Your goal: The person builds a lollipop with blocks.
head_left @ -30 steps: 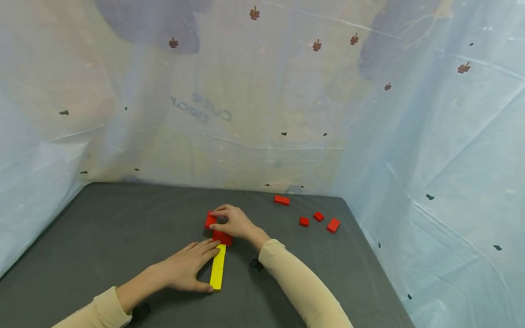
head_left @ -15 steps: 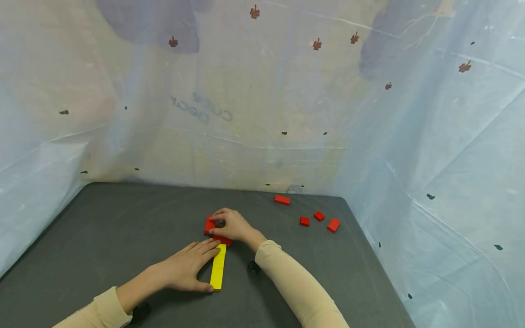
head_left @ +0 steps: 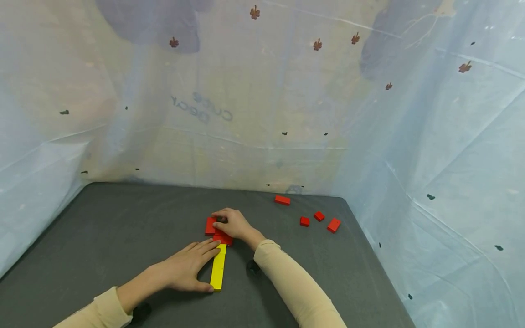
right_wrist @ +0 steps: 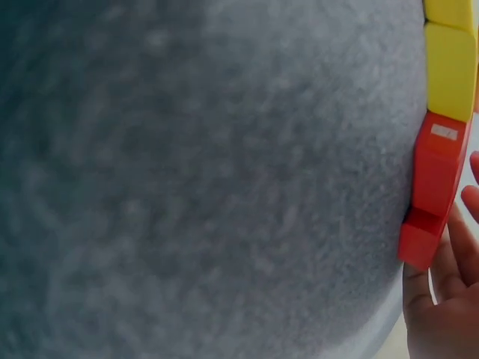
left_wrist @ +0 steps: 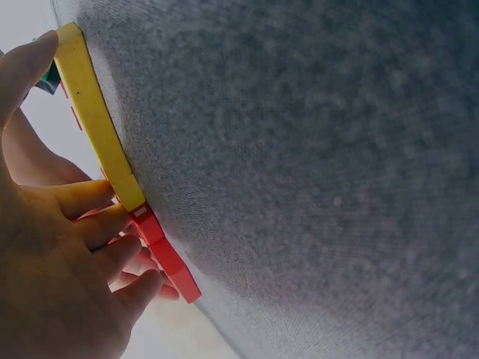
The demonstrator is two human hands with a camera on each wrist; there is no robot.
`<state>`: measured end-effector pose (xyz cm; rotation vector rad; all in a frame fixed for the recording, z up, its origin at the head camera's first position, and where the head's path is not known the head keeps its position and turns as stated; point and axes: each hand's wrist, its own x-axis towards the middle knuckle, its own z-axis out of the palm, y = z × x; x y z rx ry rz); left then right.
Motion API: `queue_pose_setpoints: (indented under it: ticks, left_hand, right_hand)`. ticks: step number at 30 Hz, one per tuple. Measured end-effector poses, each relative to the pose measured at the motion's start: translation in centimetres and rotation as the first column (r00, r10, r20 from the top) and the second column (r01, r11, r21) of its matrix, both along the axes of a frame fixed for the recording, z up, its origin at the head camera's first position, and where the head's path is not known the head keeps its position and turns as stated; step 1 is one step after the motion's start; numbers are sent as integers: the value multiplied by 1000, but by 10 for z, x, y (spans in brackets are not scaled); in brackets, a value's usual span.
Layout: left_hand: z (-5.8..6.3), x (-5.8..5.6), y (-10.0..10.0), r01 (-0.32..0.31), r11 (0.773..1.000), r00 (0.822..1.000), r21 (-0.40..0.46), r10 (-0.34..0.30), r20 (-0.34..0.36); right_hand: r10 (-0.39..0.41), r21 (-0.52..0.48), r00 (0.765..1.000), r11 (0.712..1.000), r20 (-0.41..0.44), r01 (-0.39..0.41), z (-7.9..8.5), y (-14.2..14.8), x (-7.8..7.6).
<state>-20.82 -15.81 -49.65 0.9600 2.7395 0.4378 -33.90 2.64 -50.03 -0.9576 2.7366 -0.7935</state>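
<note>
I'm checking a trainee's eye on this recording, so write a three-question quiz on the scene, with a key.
1. Count: How many scattered red blocks lie to the right of the right hand?
2. Multiple choice: Which hand's thumb touches the near end of the yellow row? A) right; B) left; C) neither.
3. True or false: A red block lies at the yellow row's far end.

Key: 1. Four. 2. B, the left hand. 3. True.

Faint, slanting writing [head_left: 201,107] stood on the sheet [head_left: 246,82], its letters back to front; it seemed to read "cute bear". A small pale label [right_wrist: 444,132] sat on the end of a red block [right_wrist: 438,172], its marks too blurred to read.
</note>
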Motion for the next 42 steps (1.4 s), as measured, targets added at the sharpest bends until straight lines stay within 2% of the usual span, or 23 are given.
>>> queue_pose_setpoints:
  ticks: [18, 32, 42]
  left_hand:
    - [0, 0, 0, 6, 1000, 1000, 0, -6, -18]
    - [0, 0, 0, -4, 1000, 1000, 10, 4, 1]
    - [0, 1, -2, 2, 1000, 1000, 22, -2, -6]
  right_hand:
    - [-24, 12, 999, 1000, 31, 24, 2, -2, 3]
    - [-23, 11, 999, 1000, 30, 22, 0, -1, 0]
    - [-35, -82, 996, 996, 79, 42, 9, 14, 4]
